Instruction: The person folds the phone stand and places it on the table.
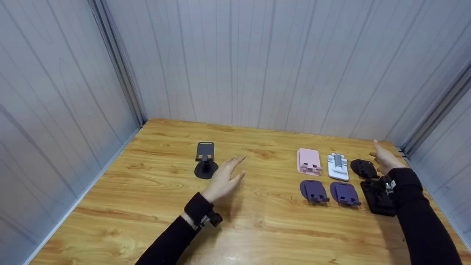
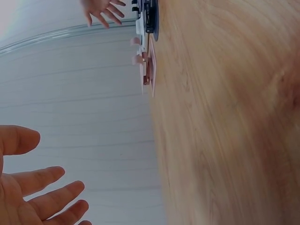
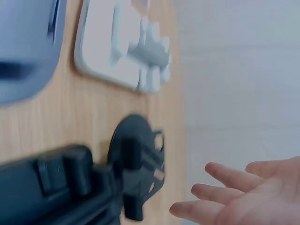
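Observation:
My left hand (image 1: 222, 181) hovers over the table with its fingers extended and thumb apart, holding nothing. Just left of it stands an unfolded black phone stand (image 1: 206, 156) on a round base. At the far right, my right hand (image 1: 385, 158) is raised beside a folded black round-based phone stand (image 1: 364, 169); its fingers (image 3: 229, 176) are spread and grip nothing. Below that wrist lies a folded black rectangular phone stand (image 1: 376, 200), partly hidden by the wrist camera. A white phone stand (image 1: 337, 167) lies left of the round black one.
A folded pink phone stand (image 1: 309, 161) lies left of the white one. In front of them are two folded purple phone stands, one (image 1: 314, 190) beside the other (image 1: 345, 193). Pale panel walls (image 1: 250, 66) enclose the wooden table (image 1: 121, 206) at back and sides.

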`<state>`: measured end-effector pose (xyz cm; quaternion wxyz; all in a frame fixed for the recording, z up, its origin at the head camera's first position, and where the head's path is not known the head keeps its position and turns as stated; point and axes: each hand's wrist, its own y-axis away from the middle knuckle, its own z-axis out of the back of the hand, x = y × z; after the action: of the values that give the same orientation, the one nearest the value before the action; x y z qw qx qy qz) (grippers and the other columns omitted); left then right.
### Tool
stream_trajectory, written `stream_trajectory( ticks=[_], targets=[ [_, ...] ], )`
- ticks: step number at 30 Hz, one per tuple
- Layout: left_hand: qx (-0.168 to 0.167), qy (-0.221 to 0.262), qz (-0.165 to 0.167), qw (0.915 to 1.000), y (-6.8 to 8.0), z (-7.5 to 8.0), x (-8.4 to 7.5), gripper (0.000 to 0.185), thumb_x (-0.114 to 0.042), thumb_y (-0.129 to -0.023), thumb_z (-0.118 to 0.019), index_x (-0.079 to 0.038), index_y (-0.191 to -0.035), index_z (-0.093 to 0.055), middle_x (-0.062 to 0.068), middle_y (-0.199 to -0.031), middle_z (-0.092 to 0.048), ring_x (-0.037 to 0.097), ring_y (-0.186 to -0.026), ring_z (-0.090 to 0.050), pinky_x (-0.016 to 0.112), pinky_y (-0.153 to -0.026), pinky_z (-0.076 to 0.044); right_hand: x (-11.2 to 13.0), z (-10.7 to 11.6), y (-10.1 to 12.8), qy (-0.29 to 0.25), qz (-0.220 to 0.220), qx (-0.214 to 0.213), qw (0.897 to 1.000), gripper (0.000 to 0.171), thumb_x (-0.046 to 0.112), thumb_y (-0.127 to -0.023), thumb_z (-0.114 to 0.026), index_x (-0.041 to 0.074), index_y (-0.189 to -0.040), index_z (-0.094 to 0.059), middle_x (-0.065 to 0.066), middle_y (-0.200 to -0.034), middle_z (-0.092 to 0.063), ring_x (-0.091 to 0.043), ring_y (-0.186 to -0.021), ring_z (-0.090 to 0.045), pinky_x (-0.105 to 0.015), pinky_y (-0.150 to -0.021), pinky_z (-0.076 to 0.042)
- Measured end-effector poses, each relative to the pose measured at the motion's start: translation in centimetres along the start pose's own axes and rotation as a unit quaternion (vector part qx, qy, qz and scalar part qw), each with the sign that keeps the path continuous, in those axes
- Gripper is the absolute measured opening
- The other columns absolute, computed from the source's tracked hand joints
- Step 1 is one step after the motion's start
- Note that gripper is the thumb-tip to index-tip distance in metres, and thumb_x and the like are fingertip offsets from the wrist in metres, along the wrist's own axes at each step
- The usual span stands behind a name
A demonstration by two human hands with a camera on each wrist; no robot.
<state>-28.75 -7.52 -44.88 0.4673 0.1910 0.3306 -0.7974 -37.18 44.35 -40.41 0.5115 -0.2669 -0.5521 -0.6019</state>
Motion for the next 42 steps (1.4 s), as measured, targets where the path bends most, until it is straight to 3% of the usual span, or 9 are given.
stream_trajectory(
  ticks=[9, 12, 15, 21, 26, 31, 34, 38, 42],
  targets=[
    [-0.041, -0.051, 0.013, 0.9977, -1.8, 1.8, 1.4, 0.056, -0.028, -0.101, -0.055, -0.003, -0.149, -0.042, 0.024, -0.154, -0.039, 0.045, -0.144, -0.031, 0.064, -0.117, -0.027, 1.0, -3.5, 2.2, 0.093, 0.106, 0.015, 0.99, 0.08, 0.058, -0.102, -0.009, 0.01, -0.143, 0.041, -0.031, -0.154, 0.03, -0.047, -0.138, 0.034, -0.069, -0.113, 0.017],
    [-0.049, -0.084, 0.045, 0.9943, -2.2, 3.2, 2.6, 0.061, -0.035, -0.101, -0.054, -0.002, -0.15, -0.039, 0.026, -0.157, -0.031, 0.046, -0.147, -0.024, 0.066, -0.117, -0.024, 1.5, -5.5, 2.7, 0.142, 0.143, -0.002, 0.98, 0.077, 0.053, -0.105, -0.012, 0.008, -0.146, 0.036, -0.029, -0.155, 0.03, -0.047, -0.14, 0.031, -0.067, -0.114, 0.019],
    [-0.055, -0.097, 0.094, 0.9893, -2.4, 4.7, 4.4, 0.068, -0.038, -0.1, -0.053, 0.002, -0.151, -0.034, 0.03, -0.158, -0.026, 0.048, -0.147, -0.02, 0.066, -0.117, -0.024, 1.9, -7.7, 3.2, 0.206, 0.165, -0.028, 0.964, 0.076, 0.05, -0.106, -0.016, 0.006, -0.151, 0.027, -0.03, -0.157, 0.023, -0.052, -0.144, 0.019, -0.067, -0.116, 0.011],
    [-0.048, -0.035, 0.177, 0.9824, -2.4, 7.0, 8.0, 0.068, -0.024, -0.101, -0.051, 0.011, -0.151, -0.022, 0.038, -0.153, -0.028, 0.051, -0.142, -0.027, 0.059, -0.119, -0.027, 1.8, -11.3, 4.4, 0.331, 0.178, -0.057, 0.925, 0.075, 0.051, -0.107, -0.022, 0.009, -0.156, 0.015, -0.034, -0.16, 0.005, -0.059, -0.143, 0.006, -0.076, -0.112, 0.0],
    [-0.018, 0.045, 0.226, 0.9729, -2.4, 7.9, 9.9, 0.064, -0.02, -0.103, -0.048, 0.011, -0.152, -0.022, 0.036, -0.146, -0.04, 0.048, -0.133, -0.045, 0.054, -0.112, -0.039, 1.1, -13.4, 4.9, 0.376, 0.22, -0.074, 0.897, 0.073, 0.043, -0.108, -0.031, 0.003, -0.158, 0.005, -0.037, -0.159, -0.002, -0.06, -0.143, 0.006, -0.081, -0.107, 0.001],
    [-0.031, 0.106, 0.238, 0.9648, -2.4, 7.6, 11.1, 0.047, -0.019, -0.102, -0.052, 0.012, -0.137, -0.049, 0.033, -0.129, -0.057, 0.041, -0.121, -0.056, 0.047, -0.108, -0.045, -0.1, -15.5, 5.3, 0.397, 0.244, -0.098, 0.879, 0.071, 0.04, -0.107, -0.038, 0.005, -0.159, -0.004, -0.034, -0.159, -0.009, -0.054, -0.146, 0.006, -0.079, -0.109, 0.007],
    [-0.046, 0.119, 0.245, 0.9609, -2.3, 7.3, 11.6, 0.036, -0.017, -0.1, -0.058, 0.012, -0.12, -0.062, 0.026, -0.112, -0.066, 0.032, -0.103, -0.064, 0.039, -0.096, -0.053, -0.8, -16.8, 5.5, 0.414, 0.256, -0.113, 0.866, 0.068, 0.037, -0.106, -0.042, 0.004, -0.158, -0.013, -0.032, -0.158, -0.019, -0.051, -0.148, 0.004, -0.076, -0.112, 0.009],
    [-0.056, 0.148, 0.255, 0.9538, -2.3, 7.4, 11.9, 0.027, -0.014, -0.098, -0.061, 0.011, -0.107, -0.065, 0.01, -0.091, -0.064, 0.014, -0.081, -0.061, 0.032, -0.081, -0.059, -1.6, -18.4, 5.9, 0.448, 0.272, -0.131, 0.841, 0.065, 0.033, -0.104, -0.048, 0.004, -0.157, -0.022, -0.026, -0.159, -0.027, -0.05, -0.149, -0.003, -0.077, -0.112, 0.005],
    [-0.051, 0.189, 0.27, 0.9428, -2.3, 7.7, 11.8, 0.023, -0.013, -0.097, -0.063, 0.009, -0.103, -0.064, 0.001, -0.082, -0.059, 0.008, -0.074, -0.058, 0.033, -0.081, -0.06, -2.3, -20.0, 6.3, 0.476, 0.287, -0.139, 0.819, 0.064, 0.032, -0.102, -0.052, 0.004, -0.155, -0.028, -0.022, -0.16, -0.026, -0.047, -0.15, -0.01, -0.077, -0.113, -0.002]
  ],
)
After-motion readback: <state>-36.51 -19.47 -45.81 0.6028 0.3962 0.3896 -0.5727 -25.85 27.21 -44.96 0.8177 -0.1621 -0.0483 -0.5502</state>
